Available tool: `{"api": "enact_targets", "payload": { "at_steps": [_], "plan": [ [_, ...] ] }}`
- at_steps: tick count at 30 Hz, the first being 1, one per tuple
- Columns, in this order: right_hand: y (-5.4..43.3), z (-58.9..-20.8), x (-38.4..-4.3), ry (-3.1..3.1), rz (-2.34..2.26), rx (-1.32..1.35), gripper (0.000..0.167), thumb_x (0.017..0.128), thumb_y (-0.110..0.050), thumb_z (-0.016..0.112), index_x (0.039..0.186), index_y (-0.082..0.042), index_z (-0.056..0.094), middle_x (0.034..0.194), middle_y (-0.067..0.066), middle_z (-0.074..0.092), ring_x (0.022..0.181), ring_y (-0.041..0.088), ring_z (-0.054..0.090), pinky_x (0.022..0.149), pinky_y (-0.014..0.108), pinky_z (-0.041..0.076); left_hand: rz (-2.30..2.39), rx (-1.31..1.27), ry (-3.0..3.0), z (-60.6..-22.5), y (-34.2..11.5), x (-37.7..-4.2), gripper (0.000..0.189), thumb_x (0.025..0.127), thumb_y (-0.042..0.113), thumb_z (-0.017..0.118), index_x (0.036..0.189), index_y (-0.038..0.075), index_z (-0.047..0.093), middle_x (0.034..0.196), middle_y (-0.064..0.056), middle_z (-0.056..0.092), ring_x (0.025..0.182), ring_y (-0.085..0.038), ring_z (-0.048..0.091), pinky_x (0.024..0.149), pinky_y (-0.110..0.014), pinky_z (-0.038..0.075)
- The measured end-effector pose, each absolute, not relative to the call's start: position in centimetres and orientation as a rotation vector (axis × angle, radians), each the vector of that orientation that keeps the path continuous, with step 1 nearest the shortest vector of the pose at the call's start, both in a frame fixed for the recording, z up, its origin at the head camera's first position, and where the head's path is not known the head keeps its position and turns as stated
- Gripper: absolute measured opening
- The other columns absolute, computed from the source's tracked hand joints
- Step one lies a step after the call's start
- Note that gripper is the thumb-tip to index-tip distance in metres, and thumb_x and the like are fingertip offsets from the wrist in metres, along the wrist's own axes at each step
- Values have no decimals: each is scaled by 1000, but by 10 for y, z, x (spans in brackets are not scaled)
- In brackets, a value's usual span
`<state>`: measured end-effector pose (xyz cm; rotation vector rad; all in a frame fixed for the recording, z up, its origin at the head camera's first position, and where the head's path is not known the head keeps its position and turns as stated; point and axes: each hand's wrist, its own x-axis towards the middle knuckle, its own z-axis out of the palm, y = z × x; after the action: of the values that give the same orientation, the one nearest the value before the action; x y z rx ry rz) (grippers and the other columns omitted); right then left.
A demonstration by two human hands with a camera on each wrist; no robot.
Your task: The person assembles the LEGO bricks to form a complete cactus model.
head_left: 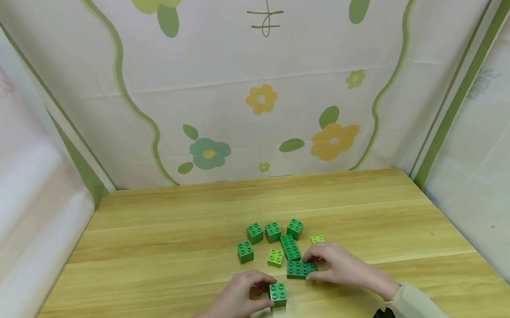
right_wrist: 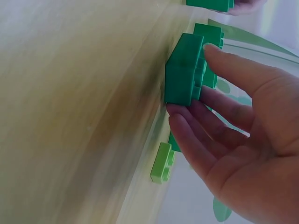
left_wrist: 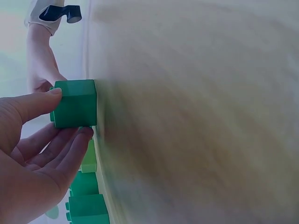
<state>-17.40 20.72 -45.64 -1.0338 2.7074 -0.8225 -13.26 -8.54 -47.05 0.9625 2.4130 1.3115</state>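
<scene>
Two sleeved forearms reach in from the near edge of a light wooden table (head_left: 155, 277), each hand on a plastic building brick. Left hand (head_left: 236, 302) pinches a small dark green square brick with 4 studs (head_left: 278, 293) between thumb and fingers, the brick resting on the tabletop just in front of the person; the left wrist view shows thumb on one side and fingertips (left_wrist: 81, 135) under the other. Right hand (head_left: 340, 265) grips a dark green oblong brick (head_left: 300, 268) by its end, thumb and fingers curled around it, the brick still on the wood and just right of the square one. Beyond them lie another dark green oblong brick (head_left: 290, 247), a lime green square brick (head_left: 274, 257), a small lime green piece (head_left: 317, 239) and 4 more dark green square bricks (head_left: 272, 231) in a loose arc. Behind the table hangs a white cloth printed with flowers (head_left: 262, 98).
</scene>
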Motion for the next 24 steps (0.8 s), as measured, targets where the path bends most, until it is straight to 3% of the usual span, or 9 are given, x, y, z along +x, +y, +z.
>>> {"api": "enact_targets", "payload": {
  "at_steps": [7,24],
  "plan": [
    [202,-457,-172,2746,-795,-1019,33,81,-25,81,108,-10,70,103,-1,71,92,7,63,79,21,59,1339,894,2388,-470,-85,-133,35,87,18,76,119,5,67,117,-8,71,104,-7,67,89,-19,58],
    [205,-453,-167,2750,-781,-1033,27,84,-19,79,107,-11,69,100,-1,70,85,3,60,72,19,56,1369,903,2391,-472,-84,-137,34,87,14,76,118,3,67,116,-11,71,103,-12,69,88,-19,58]
  ]
}}
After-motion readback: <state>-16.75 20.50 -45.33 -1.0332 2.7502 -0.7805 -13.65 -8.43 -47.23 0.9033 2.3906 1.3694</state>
